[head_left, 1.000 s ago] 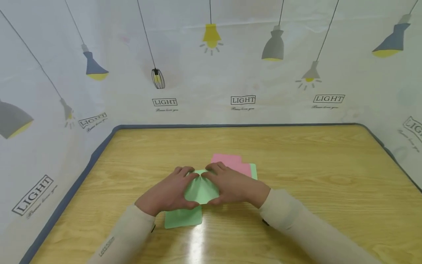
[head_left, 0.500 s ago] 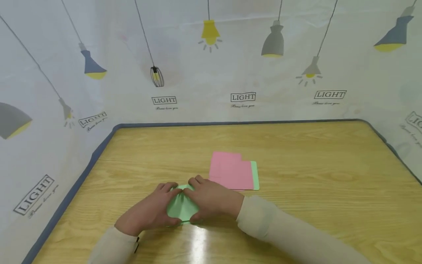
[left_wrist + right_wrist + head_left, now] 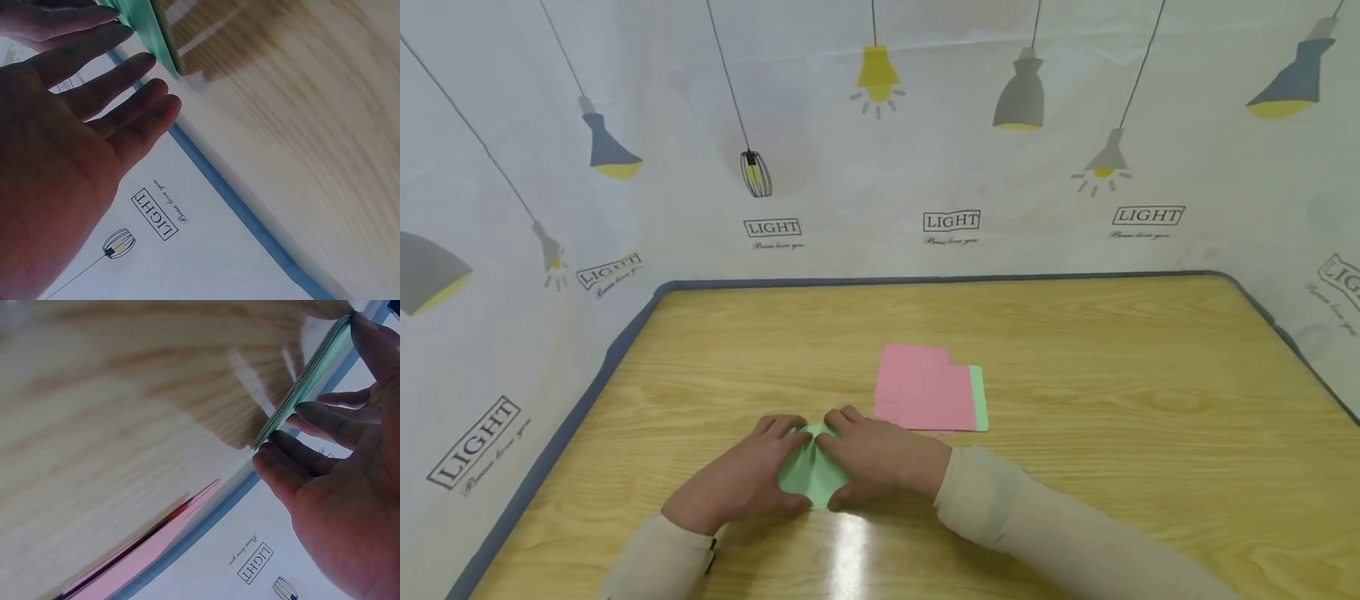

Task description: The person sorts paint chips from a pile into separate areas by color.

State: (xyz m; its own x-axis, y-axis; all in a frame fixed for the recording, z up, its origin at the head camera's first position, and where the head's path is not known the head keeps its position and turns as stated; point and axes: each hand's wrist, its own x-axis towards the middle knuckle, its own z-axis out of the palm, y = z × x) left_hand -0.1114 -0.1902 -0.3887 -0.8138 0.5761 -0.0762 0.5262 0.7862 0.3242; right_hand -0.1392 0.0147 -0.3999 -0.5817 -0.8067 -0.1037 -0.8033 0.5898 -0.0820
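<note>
A thin stack of green cards (image 3: 814, 479) lies low over the wooden table in front of me, its top bowed up a little between my hands. My left hand (image 3: 752, 473) grips its left side, thumb at the near edge and fingers at the far edge. On the opposite side my right hand (image 3: 880, 460) holds it the same way. Several layered edges of the green stack (image 3: 303, 381) show in the right wrist view, with fingertips right against them. In the left wrist view, fingertips touch the green stack (image 3: 150, 34) at its edge.
Overlapping pink cards (image 3: 925, 387) lie right of and beyond my hands, with a green card (image 3: 979, 398) showing along their right side. The wooden table (image 3: 1112, 400) ends at a blue border (image 3: 925, 282) below a white wall sheet printed with lamps.
Both hands have moved left and nearer to me with the green cards, over the green card that lay there, which is now covered. In the last half second they have hardly moved.
</note>
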